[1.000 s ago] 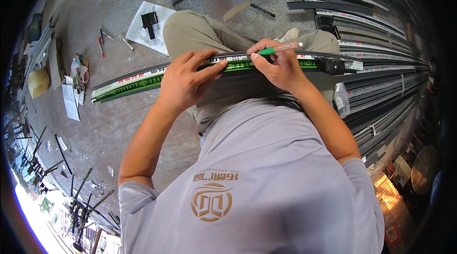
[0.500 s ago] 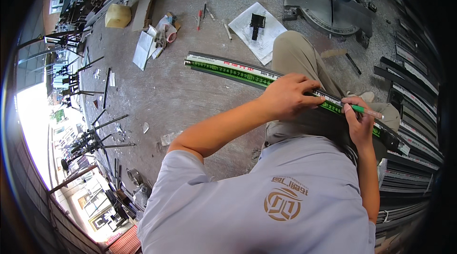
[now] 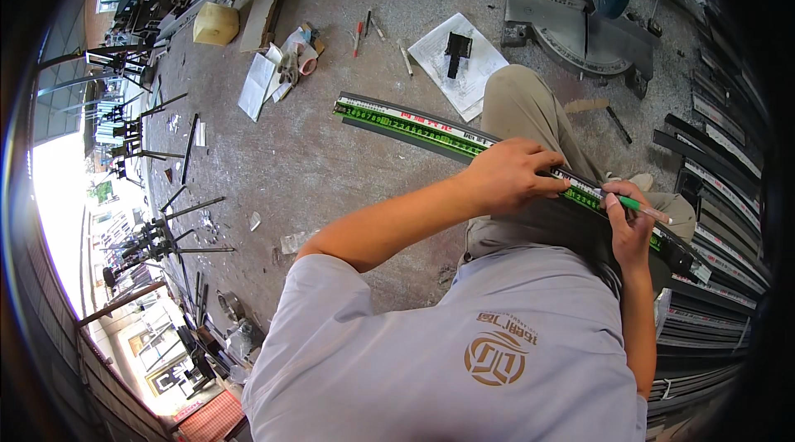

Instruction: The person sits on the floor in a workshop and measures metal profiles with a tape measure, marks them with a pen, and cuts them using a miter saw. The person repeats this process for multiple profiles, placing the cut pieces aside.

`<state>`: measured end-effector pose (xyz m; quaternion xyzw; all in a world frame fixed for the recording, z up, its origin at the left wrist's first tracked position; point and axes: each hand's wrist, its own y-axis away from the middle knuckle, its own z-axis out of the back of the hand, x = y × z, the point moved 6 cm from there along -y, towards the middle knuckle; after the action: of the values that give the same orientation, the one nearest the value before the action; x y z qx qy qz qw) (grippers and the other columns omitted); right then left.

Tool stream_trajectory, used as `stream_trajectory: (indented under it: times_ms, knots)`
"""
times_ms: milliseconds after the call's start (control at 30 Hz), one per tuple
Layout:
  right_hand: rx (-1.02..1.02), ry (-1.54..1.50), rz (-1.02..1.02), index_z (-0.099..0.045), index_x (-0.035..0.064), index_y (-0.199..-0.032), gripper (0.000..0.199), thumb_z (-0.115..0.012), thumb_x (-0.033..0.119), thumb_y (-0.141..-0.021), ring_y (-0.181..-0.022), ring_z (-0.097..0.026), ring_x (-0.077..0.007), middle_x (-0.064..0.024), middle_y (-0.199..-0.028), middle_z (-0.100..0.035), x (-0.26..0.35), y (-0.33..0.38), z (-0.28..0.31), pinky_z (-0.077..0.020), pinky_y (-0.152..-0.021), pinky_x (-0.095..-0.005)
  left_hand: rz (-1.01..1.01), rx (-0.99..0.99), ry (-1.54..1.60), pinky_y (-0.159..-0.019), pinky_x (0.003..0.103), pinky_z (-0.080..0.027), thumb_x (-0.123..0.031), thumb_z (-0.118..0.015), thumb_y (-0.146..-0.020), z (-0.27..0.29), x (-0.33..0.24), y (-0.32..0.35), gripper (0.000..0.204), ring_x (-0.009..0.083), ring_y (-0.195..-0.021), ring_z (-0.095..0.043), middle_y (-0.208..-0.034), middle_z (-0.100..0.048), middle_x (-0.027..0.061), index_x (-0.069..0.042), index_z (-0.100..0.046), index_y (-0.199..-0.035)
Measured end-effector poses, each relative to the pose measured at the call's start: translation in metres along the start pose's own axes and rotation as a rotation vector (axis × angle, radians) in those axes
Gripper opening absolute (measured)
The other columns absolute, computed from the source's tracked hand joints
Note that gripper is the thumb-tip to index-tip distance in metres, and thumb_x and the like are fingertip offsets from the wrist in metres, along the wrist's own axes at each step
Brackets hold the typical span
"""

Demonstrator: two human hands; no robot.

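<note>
A long dark metal bar [image 3: 389, 120] with a green and white printed strip lies across my knees, running from upper left to lower right. My left hand [image 3: 513, 177] presses down on the middle of the bar. My right hand [image 3: 627, 222] grips a green marker pen [image 3: 642, 208] with its tip on the bar, just right of my left hand. My grey shirt fills the lower part of the view.
A mitre saw [image 3: 588, 15] stands on the concrete floor ahead. A sheet of paper with a black part [image 3: 458, 57], pens [image 3: 362, 28], papers and gloves [image 3: 277, 69] lie nearby. Stacked dark profiles [image 3: 720, 160] line the right; metal stands [image 3: 157, 235] sit left.
The view has swung to the right and the bar now runs diagonally. Both hands stay on the bar, the right hand with the marker further down its right end.
</note>
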<state>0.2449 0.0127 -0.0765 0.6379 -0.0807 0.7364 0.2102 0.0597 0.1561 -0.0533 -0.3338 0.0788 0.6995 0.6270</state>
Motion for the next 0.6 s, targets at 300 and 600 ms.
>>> stream_trajectory:
  times_ms: [300,600]
  knots:
    - [-0.013,0.110,0.013,-0.071,-0.0005,-0.106,0.011,-0.065,0.004,-0.098,-0.079,-0.059,-0.0079,-0.0035,-0.095,-0.069,0.001,0.001,0.004,-0.0472,-0.070,-0.0231,0.003,0.115,0.005,-0.082,0.041,-0.057,-0.019,-0.077,-0.086,0.000,0.003,-0.003,0.037,0.0290,-0.102,-0.067,-0.127,-0.066,0.0072,-0.025,-0.074,-0.123]
    - [-0.019,0.069,0.025,-0.073,-0.0006,-0.098,0.012,-0.069,0.010,-0.095,-0.068,-0.057,-0.0035,0.0004,-0.082,-0.069,0.001,-0.004,0.002,-0.0438,-0.059,-0.0217,0.015,0.118,-0.052,-0.077,0.038,-0.058,-0.011,-0.079,-0.081,-0.006,-0.001,-0.011,0.042,0.0257,-0.095,-0.068,-0.123,-0.069,0.0050,-0.023,-0.075,-0.121]
